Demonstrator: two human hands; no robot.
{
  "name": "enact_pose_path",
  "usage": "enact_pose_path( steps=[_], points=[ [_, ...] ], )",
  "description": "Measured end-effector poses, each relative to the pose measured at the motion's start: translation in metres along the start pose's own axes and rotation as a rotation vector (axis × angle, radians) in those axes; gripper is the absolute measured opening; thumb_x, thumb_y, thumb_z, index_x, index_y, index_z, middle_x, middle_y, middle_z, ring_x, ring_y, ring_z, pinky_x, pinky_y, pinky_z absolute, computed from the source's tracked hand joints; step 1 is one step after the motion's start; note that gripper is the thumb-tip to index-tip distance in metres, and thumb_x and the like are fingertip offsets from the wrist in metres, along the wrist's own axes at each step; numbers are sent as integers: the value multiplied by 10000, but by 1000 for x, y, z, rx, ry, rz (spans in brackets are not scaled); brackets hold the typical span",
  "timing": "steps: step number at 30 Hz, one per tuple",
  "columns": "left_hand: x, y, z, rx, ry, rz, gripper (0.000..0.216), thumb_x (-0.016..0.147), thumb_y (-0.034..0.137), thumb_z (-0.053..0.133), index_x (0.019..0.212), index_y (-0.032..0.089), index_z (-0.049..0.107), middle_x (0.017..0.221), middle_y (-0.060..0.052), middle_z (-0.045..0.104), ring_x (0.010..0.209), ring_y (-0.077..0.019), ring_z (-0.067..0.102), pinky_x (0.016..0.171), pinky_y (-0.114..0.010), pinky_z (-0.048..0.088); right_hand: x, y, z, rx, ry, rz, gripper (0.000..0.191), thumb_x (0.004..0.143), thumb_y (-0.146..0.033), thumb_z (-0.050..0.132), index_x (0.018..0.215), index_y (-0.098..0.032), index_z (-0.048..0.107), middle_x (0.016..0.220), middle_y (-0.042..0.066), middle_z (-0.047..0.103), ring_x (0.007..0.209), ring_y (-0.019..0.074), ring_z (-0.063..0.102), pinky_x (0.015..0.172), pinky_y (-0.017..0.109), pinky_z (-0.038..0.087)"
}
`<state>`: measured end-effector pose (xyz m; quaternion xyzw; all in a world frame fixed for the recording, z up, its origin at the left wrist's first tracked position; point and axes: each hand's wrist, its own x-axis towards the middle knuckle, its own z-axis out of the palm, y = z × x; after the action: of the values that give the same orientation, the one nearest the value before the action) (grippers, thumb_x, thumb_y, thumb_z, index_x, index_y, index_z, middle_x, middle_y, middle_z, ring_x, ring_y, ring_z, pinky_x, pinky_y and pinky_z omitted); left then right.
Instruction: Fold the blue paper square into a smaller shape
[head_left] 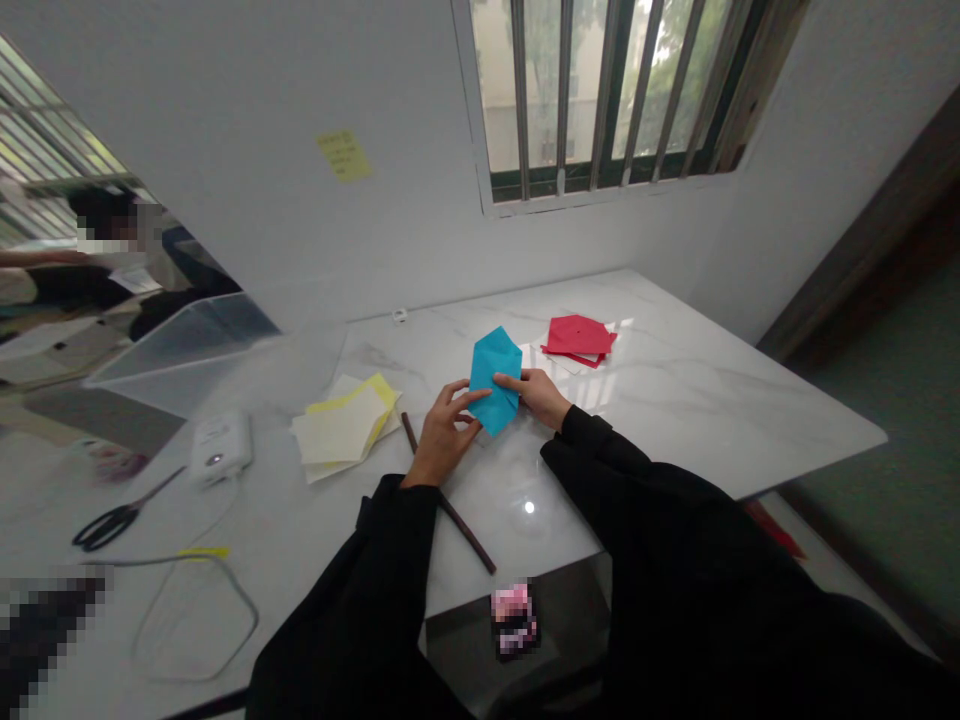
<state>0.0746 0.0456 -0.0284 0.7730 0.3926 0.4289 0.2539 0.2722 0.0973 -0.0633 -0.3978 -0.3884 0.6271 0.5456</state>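
Observation:
A folded blue paper lies on the white marble table in front of me. My left hand pinches its lower left edge between thumb and fingers. My right hand rests on its right side, forefinger stretched across the paper and pressing it flat. Both arms wear black sleeves.
Red folded papers lie behind the blue one. Pale yellow sheets sit to the left, a brown stick beside them. Further left are a white device with a cable, black scissors and a clear plastic box. Another person sits at far left.

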Motion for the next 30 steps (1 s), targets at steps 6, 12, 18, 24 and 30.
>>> enact_pose_path(
  steps=[6, 12, 18, 24, 30],
  points=[
    [2, -2, 8, -57, 104, -2, 255, 830, 455, 809, 905, 211, 810, 1332, -108, 609, 1030, -237, 720, 838, -386, 675, -7, -4, 6, -37, -53, -25, 387, 688, -395, 945, 911, -111, 806, 930, 102, 800, 769, 169, 704, 723, 277, 554],
    [7, -1, 18, -226, 274, -208, 337, 781, 478, 833, 900, 181, 726, 1088, -77, 717, 952, -222, 715, 795, -320, 624, -12, -5, 12, -133, -69, -29, 458, 668, -486, 927, 872, -99, 791, 799, 65, 751, 652, 128, 591, 609, 258, 444],
    [8, 0, 21, -307, 321, -229, 584, 743, 416, 877, 1238, 204, 653, 1022, -53, 738, 866, -204, 715, 739, -291, 590, -19, -7, 19, -122, -94, -43, 519, 618, -548, 926, 836, -110, 752, 761, 44, 715, 668, 132, 573, 623, 265, 434],
    [9, -8, 20, -375, 335, -291, 923, 713, 441, 906, 1514, 216, 506, 980, -65, 770, 807, -218, 736, 753, -324, 601, -18, -7, 15, -162, -125, 5, 534, 692, -608, 876, 918, -139, 757, 856, 62, 730, 704, 141, 591, 594, 254, 401],
    [9, -21, 20, -457, 388, -359, 871, 685, 470, 916, 1433, 182, 575, 1091, -119, 781, 880, -245, 752, 820, -375, 620, -12, -5, 11, -194, -145, -27, 460, 714, -577, 848, 865, -157, 736, 791, 25, 682, 679, 120, 560, 599, 246, 423]
  ],
)
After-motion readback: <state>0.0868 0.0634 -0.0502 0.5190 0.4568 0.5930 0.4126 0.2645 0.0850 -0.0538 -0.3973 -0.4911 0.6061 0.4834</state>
